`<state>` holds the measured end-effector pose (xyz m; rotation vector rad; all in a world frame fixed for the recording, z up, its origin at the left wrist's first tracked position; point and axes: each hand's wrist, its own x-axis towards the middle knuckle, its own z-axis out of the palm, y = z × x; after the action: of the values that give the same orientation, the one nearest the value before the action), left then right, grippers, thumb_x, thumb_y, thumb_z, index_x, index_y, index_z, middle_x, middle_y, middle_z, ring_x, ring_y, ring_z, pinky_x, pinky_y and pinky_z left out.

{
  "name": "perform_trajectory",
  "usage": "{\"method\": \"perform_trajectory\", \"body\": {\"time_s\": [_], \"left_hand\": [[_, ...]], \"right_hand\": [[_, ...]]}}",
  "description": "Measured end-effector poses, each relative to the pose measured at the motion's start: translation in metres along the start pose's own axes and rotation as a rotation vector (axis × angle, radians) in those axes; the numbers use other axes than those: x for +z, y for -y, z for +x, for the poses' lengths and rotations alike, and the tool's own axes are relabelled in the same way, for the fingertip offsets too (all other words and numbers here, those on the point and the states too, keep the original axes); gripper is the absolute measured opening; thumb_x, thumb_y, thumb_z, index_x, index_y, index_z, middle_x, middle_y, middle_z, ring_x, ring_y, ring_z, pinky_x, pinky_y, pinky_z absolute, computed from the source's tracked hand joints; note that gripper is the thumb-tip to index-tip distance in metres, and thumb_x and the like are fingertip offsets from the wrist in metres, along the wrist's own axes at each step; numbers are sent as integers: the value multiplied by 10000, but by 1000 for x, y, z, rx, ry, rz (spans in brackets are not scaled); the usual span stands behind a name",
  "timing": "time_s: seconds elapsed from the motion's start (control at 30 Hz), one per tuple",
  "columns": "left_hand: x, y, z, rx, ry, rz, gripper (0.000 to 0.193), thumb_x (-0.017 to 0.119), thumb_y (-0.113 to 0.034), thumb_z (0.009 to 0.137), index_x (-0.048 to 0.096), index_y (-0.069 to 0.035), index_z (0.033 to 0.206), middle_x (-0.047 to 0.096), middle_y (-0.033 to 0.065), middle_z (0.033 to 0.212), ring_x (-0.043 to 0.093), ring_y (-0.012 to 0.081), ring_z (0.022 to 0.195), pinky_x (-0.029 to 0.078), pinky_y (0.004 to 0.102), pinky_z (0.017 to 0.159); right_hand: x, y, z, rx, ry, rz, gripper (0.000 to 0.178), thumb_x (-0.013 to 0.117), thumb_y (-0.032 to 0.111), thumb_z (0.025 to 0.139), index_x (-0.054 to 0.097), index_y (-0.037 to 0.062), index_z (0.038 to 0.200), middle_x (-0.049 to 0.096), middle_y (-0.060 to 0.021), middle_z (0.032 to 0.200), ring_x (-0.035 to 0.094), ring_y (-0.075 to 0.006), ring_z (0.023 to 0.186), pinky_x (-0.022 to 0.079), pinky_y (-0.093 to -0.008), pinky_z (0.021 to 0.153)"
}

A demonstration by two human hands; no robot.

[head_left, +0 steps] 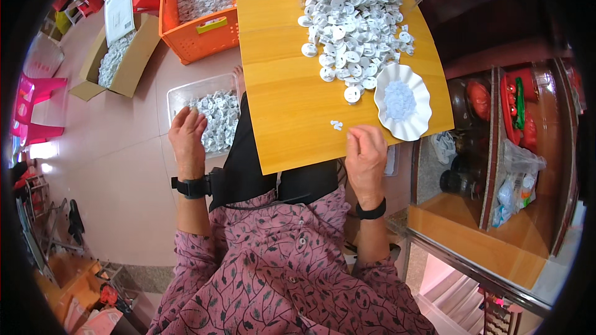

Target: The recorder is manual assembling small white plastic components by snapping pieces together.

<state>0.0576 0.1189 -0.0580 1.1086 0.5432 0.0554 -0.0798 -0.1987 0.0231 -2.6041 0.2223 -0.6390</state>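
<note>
White plastic discs (354,22) sit in a big loose heap on the far half of the wooden counter (279,56), spilling toward a scalloped white dish (422,108) at the counter's right edge; the dish holds a mound of tiny pale bits (399,99). Two small white pieces (336,125) lie alone on bare wood, just left of the right hand (366,156). That hand rests at the counter's near edge, fingers curled inward; can't tell whether its grip is holding anything. Left hand (188,139) is down off the counter over a clear plastic bin (180,94) on the floor, filled with more white parts; fingers bent onto the pile, palm hidden, so its grip can't be read either. Both wrists wear black bands. Further out on the floor: an orange crate (198,31) and an open cardboard box (133,62), both loaded with the same white parts. Wooden shelf unit (496,149) stands to the right.
</note>
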Motion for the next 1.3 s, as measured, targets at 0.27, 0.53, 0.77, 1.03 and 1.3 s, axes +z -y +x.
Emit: {"method": "perform_trajectory", "body": {"time_s": [0.27, 0.53, 0.77, 1.03, 1.3], "left_hand": [[91, -13, -89, 132, 614, 382, 227, 647, -85, 947, 663, 20, 1147, 690, 53, 979, 636, 108, 843, 513, 245, 776], [158, 19, -110, 561, 902, 830, 199, 654, -61, 882, 685, 26, 1059, 659, 142, 942, 658, 235, 795, 521, 312, 717], [200, 27, -111, 904, 1014, 838, 268, 609, 8, 837, 674, -8, 1097, 617, 186, 1166, 608, 371, 1042, 508, 409, 865], [212, 42, -102, 863, 1033, 963, 249, 699, -37, 798, 689, -34, 1047, 610, 162, 1077, 609, 377, 978, 512, 423, 849], [215, 47, -100, 870, 1049, 892, 171, 721, -33, 764, 644, -8, 915, 608, 169, 968, 614, 375, 909, 511, 424, 794]], "right_hand": [[1, 8, -11, -98, 93, -165, 171, 661, 33, 864, 668, 31, 1035, 585, -92, 1052, 562, -291, 969, 426, -416, 853], [3, 6, -15, -90, 68, -146, 139, 670, 48, 852, 673, 25, 989, 589, -96, 1063, 560, -294, 978, 428, -424, 856], [6, -2, -23, -54, 3, -37, 92, 670, 33, 847, 650, 7, 933, 603, -114, 1058, 571, -315, 985, 446, -431, 865], [1, -1, -28, -60, -15, 66, 177, 629, -12, 848, 652, -10, 1024, 602, -132, 1066, 572, -328, 988, 450, -433, 865], [-5, 5, -32, -119, 60, -46, 237, 649, -10, 826, 677, 11, 1060, 594, -112, 1087, 561, -305, 996, 440, -423, 853]]}}
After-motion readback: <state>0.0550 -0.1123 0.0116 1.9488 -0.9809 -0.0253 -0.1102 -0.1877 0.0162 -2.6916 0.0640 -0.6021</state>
